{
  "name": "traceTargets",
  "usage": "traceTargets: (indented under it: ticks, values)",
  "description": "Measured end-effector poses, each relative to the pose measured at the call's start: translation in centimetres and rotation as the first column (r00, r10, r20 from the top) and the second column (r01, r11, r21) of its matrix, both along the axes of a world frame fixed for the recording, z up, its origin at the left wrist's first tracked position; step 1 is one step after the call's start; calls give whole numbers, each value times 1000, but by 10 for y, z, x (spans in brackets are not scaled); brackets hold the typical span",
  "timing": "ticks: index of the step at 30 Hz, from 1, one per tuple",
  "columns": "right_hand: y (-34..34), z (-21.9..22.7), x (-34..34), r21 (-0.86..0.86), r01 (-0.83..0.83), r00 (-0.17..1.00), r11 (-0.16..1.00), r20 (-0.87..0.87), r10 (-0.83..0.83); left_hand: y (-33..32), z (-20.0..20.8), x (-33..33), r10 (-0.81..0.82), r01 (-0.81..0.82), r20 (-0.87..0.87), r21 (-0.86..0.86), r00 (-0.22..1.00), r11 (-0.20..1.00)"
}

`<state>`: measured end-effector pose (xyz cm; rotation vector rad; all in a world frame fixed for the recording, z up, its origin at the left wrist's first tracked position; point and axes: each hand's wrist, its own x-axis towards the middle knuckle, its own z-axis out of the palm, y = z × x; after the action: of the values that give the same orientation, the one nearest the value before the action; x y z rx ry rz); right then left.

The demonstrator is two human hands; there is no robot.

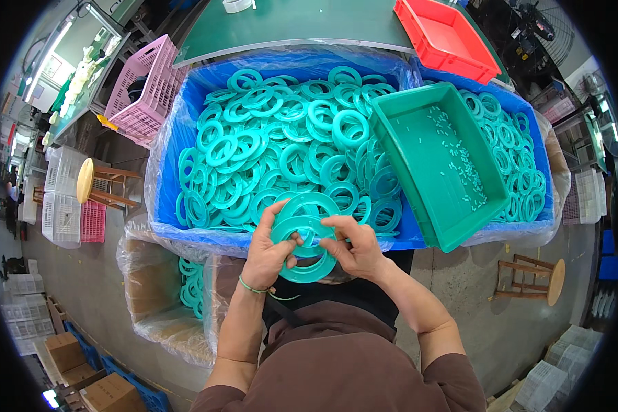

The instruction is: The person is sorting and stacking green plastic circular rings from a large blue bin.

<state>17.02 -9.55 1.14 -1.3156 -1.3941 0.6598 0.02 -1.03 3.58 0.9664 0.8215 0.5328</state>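
Observation:
In front of my body, my left hand [262, 255] is closed round the left side of teal plastic rings [312, 273] that overlap one another. My right hand [357, 248] pinches the right side of the same rings, its thumb and forefinger close to the inner edge. Whether a small piece sits between those fingertips I cannot make out. Just beyond my hands, a blue bin [165, 206] lined with clear plastic is heaped with similar rings [257, 147]. To the right, a green tray [398, 127] with several small white pieces [463, 165] rests tilted across the bins.
More rings [522, 158] fill a second blue bin at the right. A green table [302, 27] with a red tray [453, 41] stands behind. Pink crates [144, 89] and a wooden stool [93, 182] are at left, another stool [553, 281] at right. A lined carton [147, 281] stands by my left side.

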Motion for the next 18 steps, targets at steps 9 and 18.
traceTargets:
  ticks: [9, 18]
  values:
    - [-3, 10, 14, 13, -268, 902, 963, 355, 246, -2, 1, -12, -107, 111, 46, -91, 993, 990]
    - [-17, -1, 7, -52, -279, 958, 959, 61, 281, -5, 3, -19, -146, 148, 39, -68, 989, 987]
